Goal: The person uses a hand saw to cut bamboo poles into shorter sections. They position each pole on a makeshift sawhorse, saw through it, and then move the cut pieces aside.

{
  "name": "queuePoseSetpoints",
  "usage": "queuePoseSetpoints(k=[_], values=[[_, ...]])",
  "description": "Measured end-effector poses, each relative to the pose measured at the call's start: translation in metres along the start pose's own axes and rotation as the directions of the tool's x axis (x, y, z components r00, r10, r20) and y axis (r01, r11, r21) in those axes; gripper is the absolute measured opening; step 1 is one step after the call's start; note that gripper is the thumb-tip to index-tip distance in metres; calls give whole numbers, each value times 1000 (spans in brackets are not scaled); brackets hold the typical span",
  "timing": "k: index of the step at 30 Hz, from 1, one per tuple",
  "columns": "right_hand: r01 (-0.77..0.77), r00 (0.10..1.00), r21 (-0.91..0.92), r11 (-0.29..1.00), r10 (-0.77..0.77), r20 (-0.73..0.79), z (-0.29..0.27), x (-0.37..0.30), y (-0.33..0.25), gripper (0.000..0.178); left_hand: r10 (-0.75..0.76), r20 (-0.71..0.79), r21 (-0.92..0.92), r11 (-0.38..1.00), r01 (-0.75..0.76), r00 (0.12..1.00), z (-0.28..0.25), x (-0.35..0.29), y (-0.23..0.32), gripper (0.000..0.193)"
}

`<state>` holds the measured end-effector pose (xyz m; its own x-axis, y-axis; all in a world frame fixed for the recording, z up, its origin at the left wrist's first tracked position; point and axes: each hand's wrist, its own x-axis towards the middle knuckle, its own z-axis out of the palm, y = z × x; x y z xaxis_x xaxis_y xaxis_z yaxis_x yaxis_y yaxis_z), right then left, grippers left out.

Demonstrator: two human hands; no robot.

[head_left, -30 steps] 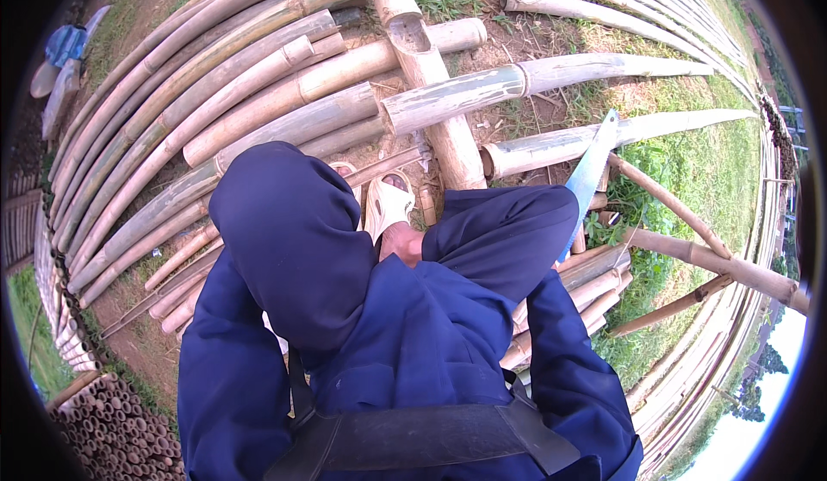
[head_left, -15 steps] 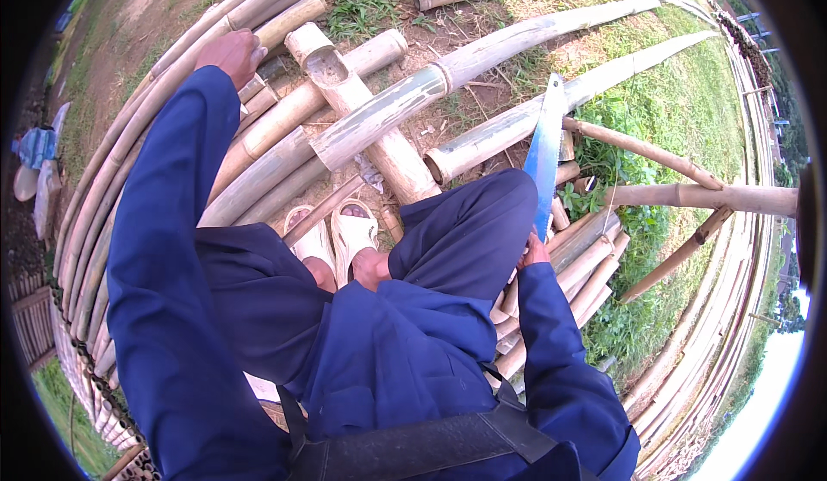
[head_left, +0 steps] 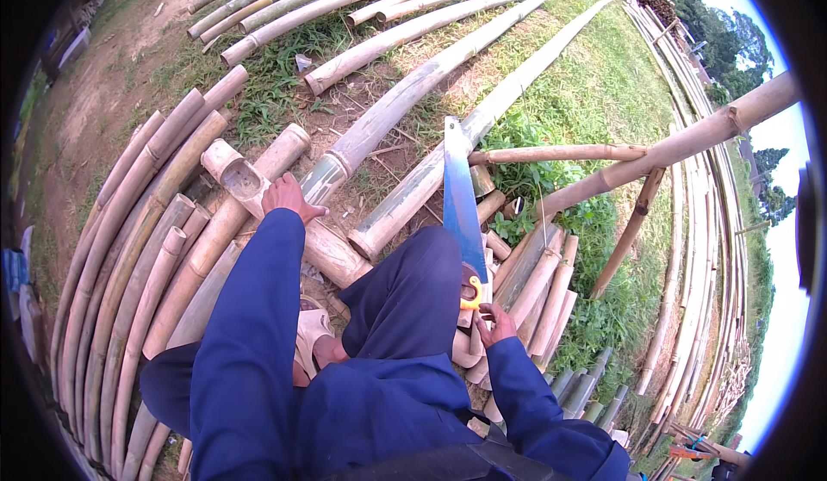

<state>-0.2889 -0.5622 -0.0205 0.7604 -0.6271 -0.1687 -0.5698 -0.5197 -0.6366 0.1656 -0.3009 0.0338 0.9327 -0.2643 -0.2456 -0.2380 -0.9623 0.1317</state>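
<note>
The left hand [head_left: 286,197] lies over the notched bamboo [head_left: 338,251], thumb spread; I cannot tell whether its grip closes on it. The right hand [head_left: 497,324] has its fingers at the lower end of the saw's handle [head_left: 472,294], and how firm that grip is I cannot tell. The saw [head_left: 462,198] is just beside the bent knee [head_left: 426,257], blade pointing away. Good handling probably calls for a full hold through the handle, teeth kept off the leg. No writing is readable on the blade.
</note>
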Motion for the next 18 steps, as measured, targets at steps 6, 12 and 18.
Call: queuePoseSetpoints(k=[6, 12, 18], values=[[123, 988, -9, 992, -122, 94, 0, 6, -49, 40, -8, 51, 15, 1000, 8, 999, 27, 12, -5, 98], [225, 968, -6, 974, -223, 117, -11, 18, -75, 39, 21, 36, 1, 1000, -21, 999, 44, 16, -12, 88], [225, 974, -28, 974, -224, 34, -38, 26, -95, 39, 65, 39, -52, 997, -63, 997, -2, 1, -43, 88]])
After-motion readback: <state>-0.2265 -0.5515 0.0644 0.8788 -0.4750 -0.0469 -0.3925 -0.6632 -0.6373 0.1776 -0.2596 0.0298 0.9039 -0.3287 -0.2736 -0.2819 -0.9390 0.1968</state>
